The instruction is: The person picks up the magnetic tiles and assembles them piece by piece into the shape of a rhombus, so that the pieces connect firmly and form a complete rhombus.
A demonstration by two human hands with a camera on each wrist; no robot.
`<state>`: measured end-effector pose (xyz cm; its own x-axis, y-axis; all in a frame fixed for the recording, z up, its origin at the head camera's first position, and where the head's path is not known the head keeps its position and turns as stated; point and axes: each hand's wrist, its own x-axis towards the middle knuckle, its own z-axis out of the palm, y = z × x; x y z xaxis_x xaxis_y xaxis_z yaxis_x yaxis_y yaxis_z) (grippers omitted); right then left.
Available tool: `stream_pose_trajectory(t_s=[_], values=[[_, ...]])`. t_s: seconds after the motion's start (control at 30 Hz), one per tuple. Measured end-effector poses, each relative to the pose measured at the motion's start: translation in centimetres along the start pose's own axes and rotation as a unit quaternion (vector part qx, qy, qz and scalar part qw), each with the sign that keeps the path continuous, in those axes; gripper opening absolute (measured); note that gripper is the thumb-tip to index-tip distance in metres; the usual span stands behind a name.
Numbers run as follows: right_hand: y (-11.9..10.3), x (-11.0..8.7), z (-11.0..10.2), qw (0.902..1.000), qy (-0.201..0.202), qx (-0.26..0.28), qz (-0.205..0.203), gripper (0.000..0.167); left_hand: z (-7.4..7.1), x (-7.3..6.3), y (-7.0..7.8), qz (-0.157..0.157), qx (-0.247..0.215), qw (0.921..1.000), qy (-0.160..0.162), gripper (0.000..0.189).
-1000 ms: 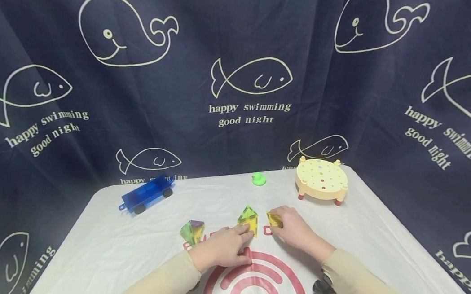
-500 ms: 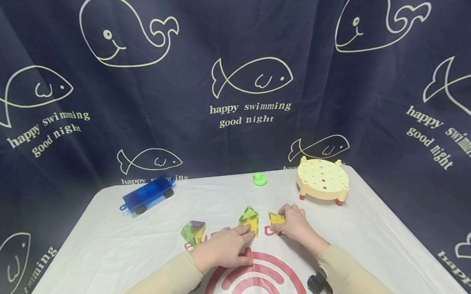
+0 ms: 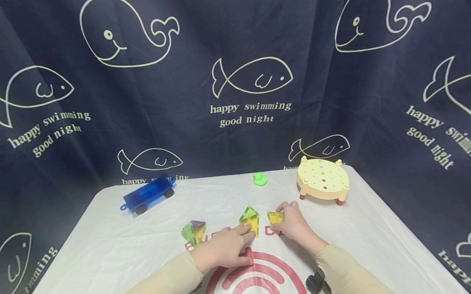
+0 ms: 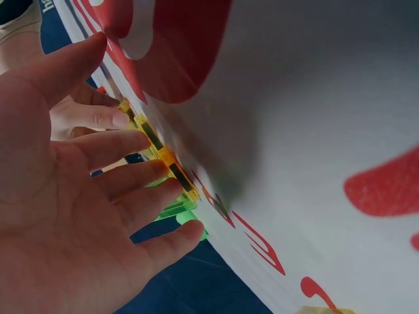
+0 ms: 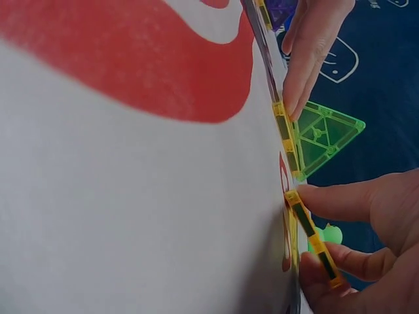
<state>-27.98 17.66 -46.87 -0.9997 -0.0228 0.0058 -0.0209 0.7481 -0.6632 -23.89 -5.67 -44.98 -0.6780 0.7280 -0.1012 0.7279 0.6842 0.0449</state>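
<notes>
My left hand (image 3: 227, 247) lies over a flat yellow magnetic tile (image 3: 253, 223), its extended fingertips resting on it. A green triangular magnetic tile (image 5: 327, 139) stands up from that yellow tile's far side. To the right, my right hand (image 3: 295, 223) pinches a second yellow magnetic tile (image 3: 274, 217) between thumb and fingers. That tile is tilted, one edge close to the table in the right wrist view, with a small gap to the first yellow tile. A green, purple and yellow tile shape (image 3: 193, 231) sits left of my left hand.
A blue toy wagon (image 3: 148, 195) stands at the back left of the white table (image 3: 132, 244). A green rubber duck (image 3: 260, 179) sits at the back middle. At the back right is a cream round stool-like toy (image 3: 323, 179). A dark whale-print curtain (image 3: 242, 30) hangs behind.
My right hand has shifted slightly and its fingers have moved on the yellow tile, showing more of it. My left hand keeps its place on the other yellow tile.
</notes>
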Motion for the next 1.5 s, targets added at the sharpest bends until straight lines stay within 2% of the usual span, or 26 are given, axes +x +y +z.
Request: stream_pose_trajectory(t_s=[0.27, 0.43, 0.73, 0.83, 0.93, 1.07, 1.23, 1.33, 1.4, 1.5], values=[[-0.6, -0.3, 0.4, 0.9992, 0.014, 0.032, -0.02, 0.041, 0.0, 0.1, 0.0, 0.001, 0.007, 1.0, 0.003, 0.075], [-0.9, -0.5, 0.9, 0.9984, 0.025, 0.017, -0.047, 0.039, 0.0, 0.1, 0.0, 0.0, 0.009, 1.0, 0.003, 0.076], [-0.9, -0.6, 1.5, 0.998, 0.028, 0.018, -0.054, 0.038, 0.4, 0.1, -0.1, -0.002, 0.014, 0.9999, 0.006, 0.076], [-0.7, -0.6, 1.4, 0.9976, 0.023, 0.04, -0.051, 0.036, 0.5, 0.1, -0.2, -0.002, 0.014, 0.9999, 0.007, 0.076], [-0.4, -0.6, 1.3, 0.9952, 0.004, 0.088, -0.042, 0.033, 0.5, 0.1, -0.2, -0.002, 0.012, 0.9999, 0.007, 0.076], [0.0, -0.7, 1.0, 0.984, -0.037, 0.169, -0.039, 0.035, 0.4, 0.1, -0.3, -0.002, 0.006, 1.0, 0.005, 0.075], [0.8, -0.7, 0.6, 0.9573, -0.097, 0.266, -0.059, 0.045, 0.5, 0.1, -0.4, -0.002, 0.005, 1.0, 0.004, 0.076], [1.2, -0.6, 0.5, 0.9427, -0.126, 0.302, -0.065, 0.049, 0.5, 0.2, -0.4, -0.001, 0.006, 1.0, 0.006, 0.076], [1.4, -0.5, 0.5, 0.9385, -0.134, 0.311, -0.066, 0.049, 0.5, 0.2, -0.4, 0.0, 0.006, 1.0, 0.006, 0.075], [1.5, -0.5, 0.5, 0.9375, -0.138, 0.312, -0.071, 0.049, 0.5, 0.2, -0.4, -0.001, 0.005, 1.0, 0.006, 0.075]])
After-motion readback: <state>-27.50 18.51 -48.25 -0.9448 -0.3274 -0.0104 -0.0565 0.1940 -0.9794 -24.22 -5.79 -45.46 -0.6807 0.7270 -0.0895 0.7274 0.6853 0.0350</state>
